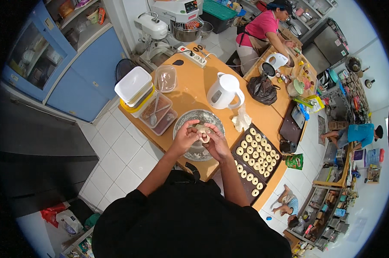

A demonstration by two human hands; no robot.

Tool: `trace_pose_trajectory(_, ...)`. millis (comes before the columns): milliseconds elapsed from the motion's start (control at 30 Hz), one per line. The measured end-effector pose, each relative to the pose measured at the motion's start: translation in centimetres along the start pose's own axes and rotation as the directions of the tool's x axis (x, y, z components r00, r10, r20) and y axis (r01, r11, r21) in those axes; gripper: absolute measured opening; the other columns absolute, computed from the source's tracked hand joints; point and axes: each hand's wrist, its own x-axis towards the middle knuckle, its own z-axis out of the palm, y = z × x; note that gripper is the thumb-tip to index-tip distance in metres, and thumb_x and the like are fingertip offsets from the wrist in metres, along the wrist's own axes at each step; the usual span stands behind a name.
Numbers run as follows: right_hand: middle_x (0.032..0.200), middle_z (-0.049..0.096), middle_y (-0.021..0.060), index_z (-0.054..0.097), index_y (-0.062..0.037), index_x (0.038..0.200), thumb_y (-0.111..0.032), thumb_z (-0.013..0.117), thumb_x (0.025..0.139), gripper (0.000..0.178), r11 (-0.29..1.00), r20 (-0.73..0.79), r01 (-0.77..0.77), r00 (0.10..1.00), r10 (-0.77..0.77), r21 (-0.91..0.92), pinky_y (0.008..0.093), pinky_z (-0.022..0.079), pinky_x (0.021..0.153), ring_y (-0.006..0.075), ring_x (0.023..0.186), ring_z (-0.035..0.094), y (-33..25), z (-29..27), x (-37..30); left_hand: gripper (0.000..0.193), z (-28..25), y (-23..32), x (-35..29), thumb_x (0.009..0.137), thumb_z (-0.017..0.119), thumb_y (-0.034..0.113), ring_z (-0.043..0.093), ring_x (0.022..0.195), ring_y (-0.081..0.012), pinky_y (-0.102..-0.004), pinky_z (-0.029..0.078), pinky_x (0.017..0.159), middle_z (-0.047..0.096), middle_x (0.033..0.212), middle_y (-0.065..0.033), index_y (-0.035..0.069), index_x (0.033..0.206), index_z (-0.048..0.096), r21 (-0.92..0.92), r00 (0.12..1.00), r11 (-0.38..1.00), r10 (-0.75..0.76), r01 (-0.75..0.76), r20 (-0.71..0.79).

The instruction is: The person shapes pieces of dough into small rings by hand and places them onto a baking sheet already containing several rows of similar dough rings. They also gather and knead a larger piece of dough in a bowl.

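Note:
Over a metal bowl (186, 117) dusted with flour, my two hands hold one small piece of pale dough (205, 138). My left hand (187, 135) has its fingers bent around the dough's left side. From the other side my right hand (217, 143) pinches it, fingertips close to those of the left. The dough looks curved, like a ring, though the fingers cover part of it. On my right lies a dark baking tray (241, 189) with rows of small dough rings (254, 155).
Left of the bowl stand plastic tubs (133, 88), one with a spoon. Beyond it are a white electric kettle (225, 91), a crumpled plastic bag (242, 118) and a power strip (192, 56). A co-worker in pink (263, 28) works at the far table; other people are at the right.

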Motion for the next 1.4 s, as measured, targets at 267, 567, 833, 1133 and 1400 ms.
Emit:
trace_pose_trajectory(267, 0.100, 0.060, 0.0014, 0.050, -0.0120, 0.118, -0.014, 0.052, 0.093, 0.025, 0.999, -0.043, 0.037, 0.998, -0.037, -0.011, 0.0251, 0.045, 0.069, 0.0101, 0.085, 0.057, 0.0, -0.2, 0.2, 0.043, -2.1, -1.1, 0.3, 0.085, 0.063, 0.011, 0.056, 0.091, -0.0108, -0.0253, 0.045, 0.078, 0.058, 0.098, -0.0057, 0.000, 0.124, 0.046, 0.211, 0.992, 0.977, -0.040, 0.013, 0.120)
trace_pose_trajectory(567, 0.102, 0.060, 0.0018, 0.050, -0.0122, 0.117, -0.017, 0.052, 0.093, 0.024, 0.999, -0.066, 0.029, 0.997, -0.030, -0.015, 0.0238, 0.044, 0.066, 0.0104, 0.086, 0.057, 0.2, 0.1, 0.1, 0.025, -1.9, -0.3, 0.4, 0.085, 0.064, 0.012, 0.057, 0.087, -0.0092, -0.0242, 0.046, 0.073, 0.063, 0.095, -0.0043, -0.001, 0.105, 0.058, 0.285, 0.988, 0.958, -0.073, 0.032, 0.133)
trace_pose_trajectory(833, 0.099, 0.058, -0.0003, 0.051, -0.0145, 0.114, -0.017, 0.051, 0.094, 0.021, 0.999, -0.065, -0.027, 0.998, 0.024, -0.042, 0.0240, 0.042, 0.064, 0.0094, 0.084, 0.055, 0.0, 0.5, -0.2, 0.035, -1.0, -0.8, 0.0, 0.085, 0.060, 0.006, 0.060, 0.093, -0.0136, -0.0259, 0.048, 0.077, 0.060, 0.103, -0.0050, 0.009, 0.117, 0.046, -0.113, 0.981, 0.976, -0.181, 0.187, 0.065)
trace_pose_trajectory(1133, 0.104, 0.058, 0.0049, 0.051, -0.0109, 0.115, -0.014, 0.050, 0.093, 0.023, 1.000, -0.020, -0.006, 1.000, 0.006, 0.023, 0.0287, 0.049, 0.073, 0.0142, 0.091, 0.058, 0.1, 0.2, 0.1, 0.024, -1.0, -1.4, 0.2, 0.095, 0.045, 0.017, 0.056, 0.091, -0.0109, -0.0256, 0.044, 0.072, 0.059, 0.104, -0.0004, 0.013, 0.118, 0.047, -0.429, 0.955, 0.853, -0.251, 0.297, 0.161)
trace_pose_trajectory(1400, 0.104, 0.058, 0.0047, 0.049, -0.0106, 0.117, -0.017, 0.049, 0.094, 0.024, 1.000, -0.010, 0.002, 1.000, -0.002, 0.000, 0.0277, 0.049, 0.070, 0.0142, 0.089, 0.058, -0.1, 0.3, 0.0, 0.023, 0.2, -2.6, 0.3, 0.098, 0.042, 0.019, 0.059, 0.096, -0.0181, -0.0340, 0.049, 0.079, 0.058, 0.105, -0.0072, 0.011, 0.119, 0.046, -0.537, 0.993, 0.836, -0.121, 0.110, 0.015)
